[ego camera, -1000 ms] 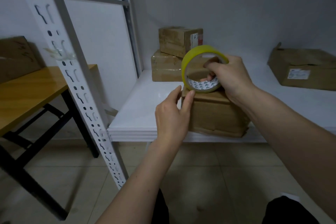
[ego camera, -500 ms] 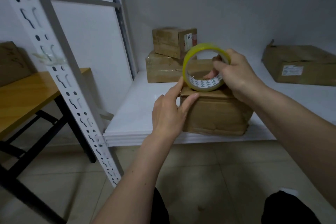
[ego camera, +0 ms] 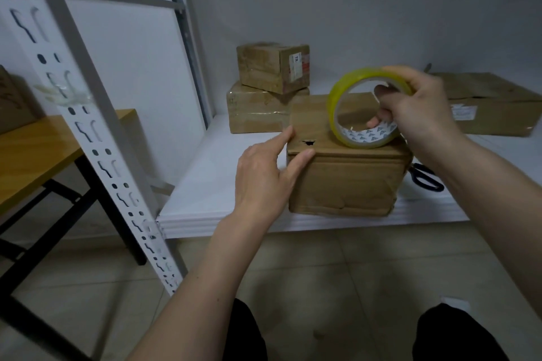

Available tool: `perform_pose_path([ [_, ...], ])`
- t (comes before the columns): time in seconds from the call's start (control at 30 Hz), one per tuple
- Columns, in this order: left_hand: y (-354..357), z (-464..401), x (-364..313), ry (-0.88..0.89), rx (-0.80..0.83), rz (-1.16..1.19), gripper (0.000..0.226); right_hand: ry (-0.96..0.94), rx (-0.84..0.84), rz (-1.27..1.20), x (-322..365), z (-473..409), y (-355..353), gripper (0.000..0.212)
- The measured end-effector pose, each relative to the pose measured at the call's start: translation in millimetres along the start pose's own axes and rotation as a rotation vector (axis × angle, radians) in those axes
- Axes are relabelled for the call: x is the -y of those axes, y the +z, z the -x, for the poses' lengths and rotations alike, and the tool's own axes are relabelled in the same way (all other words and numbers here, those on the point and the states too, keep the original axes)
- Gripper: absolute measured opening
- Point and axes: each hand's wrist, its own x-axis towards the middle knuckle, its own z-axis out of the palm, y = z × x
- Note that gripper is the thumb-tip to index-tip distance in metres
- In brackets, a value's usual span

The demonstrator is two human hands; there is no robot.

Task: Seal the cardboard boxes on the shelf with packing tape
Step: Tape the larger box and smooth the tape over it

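Head view: my right hand [ego camera: 419, 114] grips the tape [ego camera: 366, 108] upright on the box [ego camera: 346, 179] top's right part, while my open left hand [ego camera: 264, 176] steadies the box's left corner, nearer any loose end.

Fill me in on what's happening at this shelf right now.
A person is taping up a cardboard box at the front edge of the white shelf. The right hand grips a yellow tape roll standing on the box's top, while the left hand presses its fingers against the box's left top corner. Scissors lie beside the box; more boxes sit behind.
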Motion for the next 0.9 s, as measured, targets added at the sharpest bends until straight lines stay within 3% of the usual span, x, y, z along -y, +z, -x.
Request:
perform_pose_path([
  [0.13, -7.2, -0.9, -11.0, 0.120, 0.057, -0.143, 0.042, -0.005, -0.039, -0.032, -2.4, 2.2, 3.1, 0.019],
  [0.3, -4.3, -0.4, -11.4, 0.126, 0.078, -0.121, 0.043, 0.220, -0.025, -0.307, -4.2, -7.1, 7.6, 0.007],
  [0.5, -0.7, -3.6, -14.5, 0.242, 0.059, -0.251, 0.048, 0.049, 0.027, -0.169, -8.0, -2.0, 7.0, 0.021],
  [0.63, 6.2, -8.3, -18.0, 0.362, 0.059, -0.377, 0.052, 0.056, 0.032, -0.146, -9.4, -2.7, 8.3, 0.018],
  [0.77, 9.4, -7.0, -18.8, 0.353, 0.115, -0.230, 0.048, 0.083, 0.040, -0.157, -9.8, -3.8, 10.8, 0.018],
  [0.9, -0.3, -6.2, -13.5, 0.399, 0.063, -0.342, 0.050, 0.097, 0.018, -0.164, -13.9, -4.3, 13.8, 0.021],
])
